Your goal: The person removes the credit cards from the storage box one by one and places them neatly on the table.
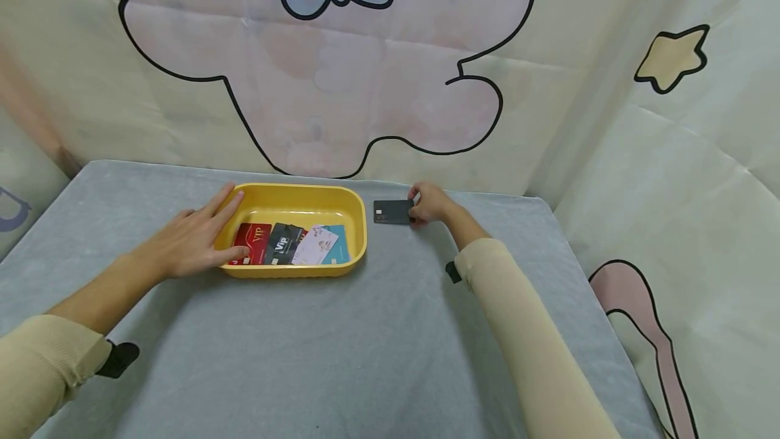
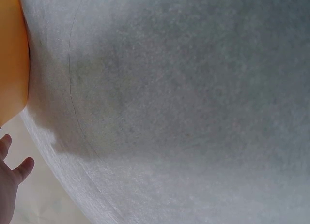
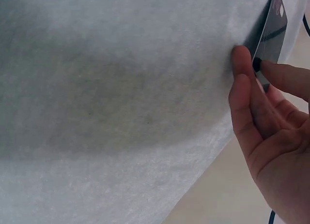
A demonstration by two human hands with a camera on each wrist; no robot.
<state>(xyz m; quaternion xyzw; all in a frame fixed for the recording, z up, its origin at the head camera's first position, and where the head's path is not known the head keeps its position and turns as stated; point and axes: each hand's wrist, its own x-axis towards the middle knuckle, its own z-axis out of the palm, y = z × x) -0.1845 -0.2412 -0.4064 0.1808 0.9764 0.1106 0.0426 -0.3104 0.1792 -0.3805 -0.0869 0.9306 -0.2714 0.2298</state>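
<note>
dark VIP card (image 1: 391,213) sat right of yellow tray (image 1: 298,272), long axis aimed at it, right hand (image 1: 431,202) pinched outer end, left hand (image 1: 196,238) splayed on tray's left side

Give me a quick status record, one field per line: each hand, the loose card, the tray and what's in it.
Left hand: spread at the tray's left end, thumb over the red card's corner
Right hand: pinches the loose card's right end
Loose card: dark grey card, right of the tray; contact with cloth unclear
Tray: yellow tray, on the grey cloth
Tray contents, left to right: red card, dark card, white patterned card, blue card
Overlap: white patterned card partly covers blue card
</note>
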